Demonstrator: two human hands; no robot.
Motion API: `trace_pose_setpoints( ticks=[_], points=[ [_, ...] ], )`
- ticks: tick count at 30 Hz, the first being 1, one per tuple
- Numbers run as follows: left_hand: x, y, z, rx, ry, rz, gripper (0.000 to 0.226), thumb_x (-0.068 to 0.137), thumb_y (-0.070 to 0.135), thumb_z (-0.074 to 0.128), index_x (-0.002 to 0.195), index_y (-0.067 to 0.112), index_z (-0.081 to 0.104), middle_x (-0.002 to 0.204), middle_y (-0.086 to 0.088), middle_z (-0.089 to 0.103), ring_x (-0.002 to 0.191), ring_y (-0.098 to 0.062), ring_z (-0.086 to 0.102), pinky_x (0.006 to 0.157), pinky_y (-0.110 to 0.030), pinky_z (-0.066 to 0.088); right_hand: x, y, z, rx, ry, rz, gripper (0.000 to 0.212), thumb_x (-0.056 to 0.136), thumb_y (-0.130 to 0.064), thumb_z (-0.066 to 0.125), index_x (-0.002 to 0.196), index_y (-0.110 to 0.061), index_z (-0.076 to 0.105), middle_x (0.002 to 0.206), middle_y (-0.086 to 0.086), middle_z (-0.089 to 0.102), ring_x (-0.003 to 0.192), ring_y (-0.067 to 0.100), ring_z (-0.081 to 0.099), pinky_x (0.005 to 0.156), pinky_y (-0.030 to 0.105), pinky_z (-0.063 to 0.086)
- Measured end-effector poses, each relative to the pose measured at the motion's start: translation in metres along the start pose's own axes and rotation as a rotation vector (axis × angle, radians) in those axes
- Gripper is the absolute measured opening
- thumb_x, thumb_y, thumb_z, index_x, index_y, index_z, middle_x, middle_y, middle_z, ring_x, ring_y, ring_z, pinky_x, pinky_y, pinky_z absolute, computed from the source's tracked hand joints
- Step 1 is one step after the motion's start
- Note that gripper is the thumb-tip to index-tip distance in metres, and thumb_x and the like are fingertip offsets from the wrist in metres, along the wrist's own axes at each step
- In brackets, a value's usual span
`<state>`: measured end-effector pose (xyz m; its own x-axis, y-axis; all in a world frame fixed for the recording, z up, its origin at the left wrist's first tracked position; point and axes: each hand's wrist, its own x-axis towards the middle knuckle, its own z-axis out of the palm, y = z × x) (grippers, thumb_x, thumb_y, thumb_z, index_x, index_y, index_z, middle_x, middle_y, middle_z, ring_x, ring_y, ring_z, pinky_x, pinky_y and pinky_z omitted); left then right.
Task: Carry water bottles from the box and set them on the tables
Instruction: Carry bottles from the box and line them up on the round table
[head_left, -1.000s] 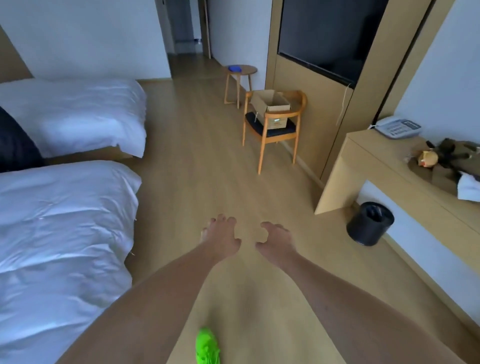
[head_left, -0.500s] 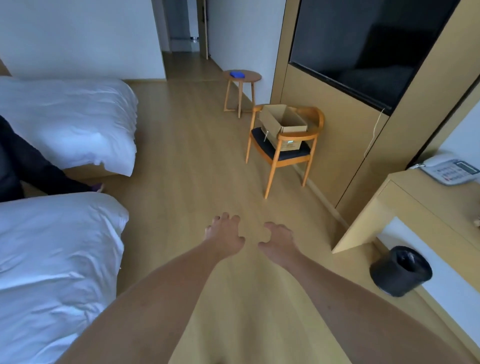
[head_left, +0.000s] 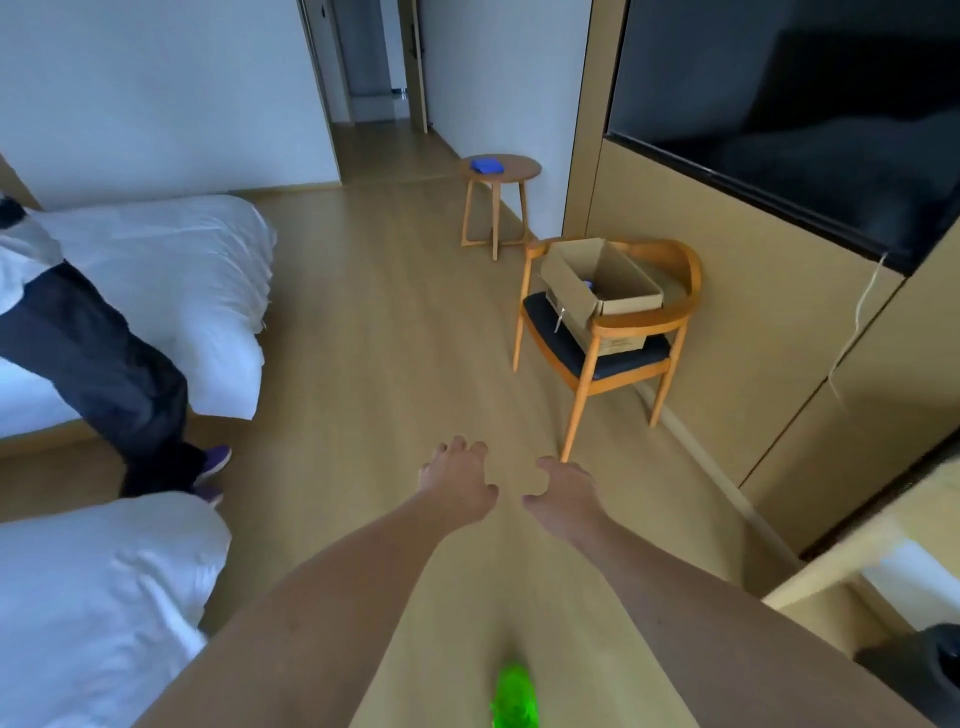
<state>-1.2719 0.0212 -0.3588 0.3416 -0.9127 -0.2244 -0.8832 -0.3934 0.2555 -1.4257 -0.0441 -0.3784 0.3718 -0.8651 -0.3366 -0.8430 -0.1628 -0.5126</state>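
Empty and loosely curled, my left hand (head_left: 457, 486) and right hand (head_left: 566, 491) have drawn nearer the far-right box (head_left: 597, 280) on the chair (head_left: 623, 358), bottles unfetched.

Hotel-style room, pale wood floor (head_left: 363, 322) running through it.

Wooden armchair (head_left: 618, 332) with a dark seat stands against the tan panelled wall (head_left: 727, 312); above and right of the chair hangs a black screen (head_left: 805, 119). Beyond the chair, a small round side table (head_left: 511, 169). Left of the chair, across the floor, two white-sheeted beds (head_left: 171, 291). Past the side table, white walls (head_left: 156, 93) and an open doorway (head_left: 371, 62). Soft, even light.
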Motion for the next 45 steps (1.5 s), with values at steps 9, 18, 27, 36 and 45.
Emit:
trace_pose_setpoints(
  ticks=[9, 18, 27, 36, 45],
  points=[
    [0.185, 0.018, -0.054, -0.023, -0.004, -0.021, 0.056, 0.090, 0.042, 0.064, 0.141, 0.021, 0.050, 0.139, -0.008, 0.050, 0.130, -0.033, 0.046, 0.102, -0.048, 0.047, 0.177, -0.042, -0.080, 0.026, 0.005, -0.009, 0.066, 0.090, -0.034, 0.068, 0.152, -0.028, 0.044, 0.145, 0.006, 0.052, 0.128, 0.027, 0.056, 0.101, 0.040, 0.052],
    [0.386, 0.026, -0.071, -0.014, -0.045, 0.111, 0.054, 0.090, 0.035, 0.061, 0.140, 0.017, 0.050, 0.135, -0.011, 0.050, 0.128, -0.034, 0.044, 0.101, -0.048, 0.047, 0.344, -0.054, -0.116, 0.027, 0.049, 0.088, 0.054, 0.088, -0.032, 0.066, 0.140, -0.023, 0.052, 0.129, 0.008, 0.058, 0.122, 0.029, 0.057, 0.096, 0.041, 0.054],
    [0.612, 0.044, -0.122, 0.001, -0.091, 0.303, 0.048, 0.089, 0.039, 0.063, 0.132, 0.022, 0.051, 0.131, -0.006, 0.052, 0.127, -0.031, 0.047, 0.098, -0.047, 0.047, 0.524, -0.086, -0.179, 0.051, 0.143, 0.267, 0.051, 0.082, -0.032, 0.063, 0.132, -0.026, 0.056, 0.118, 0.003, 0.066, 0.112, 0.029, 0.064, 0.086, 0.036, 0.057],
    [0.775, 0.086, -0.140, 0.076, -0.184, 0.468, 0.062, 0.092, 0.044, 0.065, 0.145, 0.020, 0.046, 0.138, -0.009, 0.049, 0.130, -0.031, 0.045, 0.107, -0.048, 0.046, 0.654, -0.071, -0.225, 0.147, 0.197, 0.446, 0.041, 0.081, -0.038, 0.063, 0.123, -0.034, 0.063, 0.115, -0.001, 0.069, 0.116, 0.027, 0.063, 0.089, 0.033, 0.056],
    [0.939, 0.143, -0.115, 0.187, -0.279, 0.471, 0.058, 0.092, 0.044, 0.061, 0.143, 0.022, 0.045, 0.139, -0.009, 0.048, 0.130, -0.034, 0.044, 0.107, -0.051, 0.043, 0.813, -0.008, -0.260, 0.268, 0.146, 0.515, 0.051, 0.085, -0.034, 0.065, 0.135, -0.025, 0.060, 0.127, 0.005, 0.068, 0.121, 0.028, 0.062, 0.097, 0.034, 0.053]
  ],
)
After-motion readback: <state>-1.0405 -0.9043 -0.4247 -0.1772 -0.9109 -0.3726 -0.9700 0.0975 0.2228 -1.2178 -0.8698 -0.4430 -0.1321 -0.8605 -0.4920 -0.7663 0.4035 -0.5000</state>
